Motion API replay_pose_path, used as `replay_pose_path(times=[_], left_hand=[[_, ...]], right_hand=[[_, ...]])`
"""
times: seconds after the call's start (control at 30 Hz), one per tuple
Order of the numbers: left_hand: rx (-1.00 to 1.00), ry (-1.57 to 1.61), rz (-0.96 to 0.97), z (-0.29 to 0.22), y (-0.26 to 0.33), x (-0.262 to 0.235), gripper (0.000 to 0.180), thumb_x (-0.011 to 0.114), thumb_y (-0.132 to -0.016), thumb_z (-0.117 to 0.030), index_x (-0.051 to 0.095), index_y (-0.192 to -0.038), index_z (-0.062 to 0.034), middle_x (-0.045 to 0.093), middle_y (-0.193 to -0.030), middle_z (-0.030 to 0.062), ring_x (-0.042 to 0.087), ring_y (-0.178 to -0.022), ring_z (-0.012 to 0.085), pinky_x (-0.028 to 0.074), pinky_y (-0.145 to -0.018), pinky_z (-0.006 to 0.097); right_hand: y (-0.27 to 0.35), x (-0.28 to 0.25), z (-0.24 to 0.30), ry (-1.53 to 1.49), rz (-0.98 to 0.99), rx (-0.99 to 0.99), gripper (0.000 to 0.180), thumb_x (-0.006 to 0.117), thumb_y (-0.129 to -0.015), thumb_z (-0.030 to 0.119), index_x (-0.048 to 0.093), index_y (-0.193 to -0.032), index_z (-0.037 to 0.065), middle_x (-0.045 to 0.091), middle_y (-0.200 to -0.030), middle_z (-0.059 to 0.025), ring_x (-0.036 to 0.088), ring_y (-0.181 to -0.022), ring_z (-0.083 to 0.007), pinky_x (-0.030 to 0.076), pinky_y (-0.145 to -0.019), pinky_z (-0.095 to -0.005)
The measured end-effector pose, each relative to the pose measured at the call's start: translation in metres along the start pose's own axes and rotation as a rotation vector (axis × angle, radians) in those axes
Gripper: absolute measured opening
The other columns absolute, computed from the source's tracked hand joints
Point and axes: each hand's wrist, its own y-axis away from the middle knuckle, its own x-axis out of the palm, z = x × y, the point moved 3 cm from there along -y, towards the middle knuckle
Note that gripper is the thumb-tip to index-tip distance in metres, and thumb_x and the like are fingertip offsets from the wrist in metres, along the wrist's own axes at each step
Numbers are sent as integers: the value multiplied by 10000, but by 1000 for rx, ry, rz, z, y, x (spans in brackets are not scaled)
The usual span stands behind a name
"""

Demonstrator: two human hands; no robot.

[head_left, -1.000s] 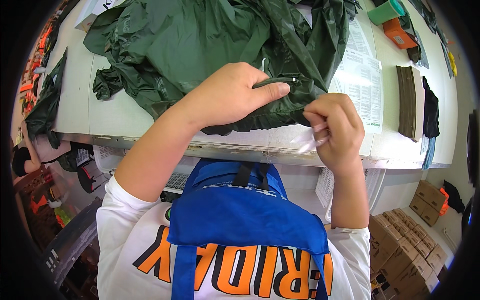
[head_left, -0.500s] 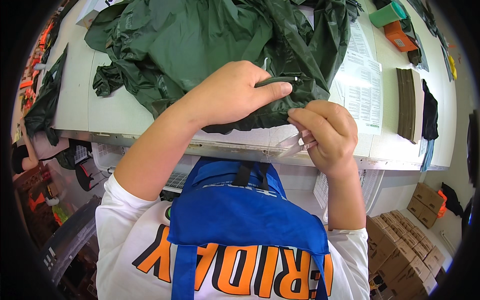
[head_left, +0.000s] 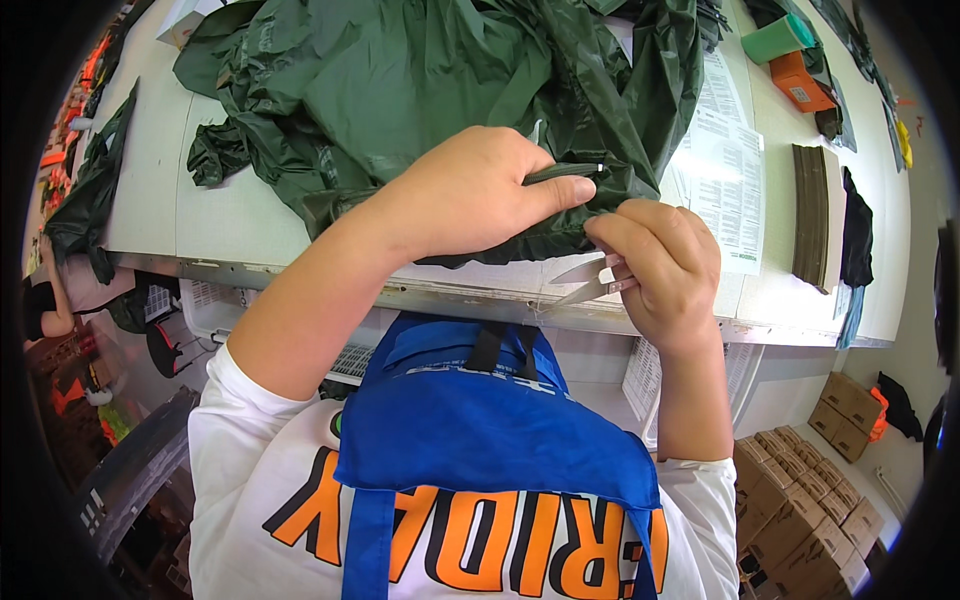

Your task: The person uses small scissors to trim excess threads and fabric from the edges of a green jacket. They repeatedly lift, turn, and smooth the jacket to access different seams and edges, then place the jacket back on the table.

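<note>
A dark green, thin, shiny garment lies crumpled across the table before me. My left hand is closed on its near part, thumb pressed over a narrow dark strip with a small light tip. Close by on the right, my right hand has its thumb and forefinger at the garment's edge. Held in that same hand are thread snips, their blades apart and pointing left, just above the table's front edge. The cloth under my left palm is hidden.
Printed sheets lie right of the garment. Beyond them are a brown cardboard stack, a black cloth, an orange box and a green roll. Another green garment hangs over the left side. Cartons stand lower right.
Both hands have shifted slightly to the right with the garment edge. The snips have turned a little, so their blades show more plainly apart.
</note>
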Motion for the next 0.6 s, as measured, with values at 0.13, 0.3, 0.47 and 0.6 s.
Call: replay_pose_path(times=[0.13, 0.3, 0.47, 0.6], left_hand=[[1, -15, 4, 0, 0, -1, 499, 587, -914, -382, 501, -615, 8, 361, -483, 17, 294, -497, 97, 293, -445, 309], [10, 35, 13, 10, -1, -4, 502, 588, -911, -382, 487, -617, 13, 349, -484, 43, 293, -495, 120, 297, -454, 328], [35, -17, 6, 3, -4, -3, 508, 590, -909, -375, 468, -605, 12, 322, -493, 33, 284, -496, 119, 290, -454, 330], [36, 0, 15, 3, -6, 0, 517, 589, -907, -385, 467, -598, 11, 318, -497, 28, 291, -497, 117, 293, -455, 327]], right_hand=[[3, 4, 0, -244, 29, 220, 221, 593, -603, -56, 593, -800, 42, 578, -762, -53, 548, -618, -208, 421, -535, -293], [9, -7, 1, -495, 18, 307, 173, 585, -662, -94, 565, -788, 22, 558, -732, -78, 525, -642, -219, 415, -562, -282], [6, 6, 15, -78, -33, 86, 240, 698, -650, 83, 650, -885, 72, 579, -759, -17, 552, -572, -177, 425, -515, -297], [2, 13, 20, 36, 1, -3, 300, 683, -550, 53, 644, -847, 69, 585, -780, -26, 549, -571, -179, 432, -505, -304]])
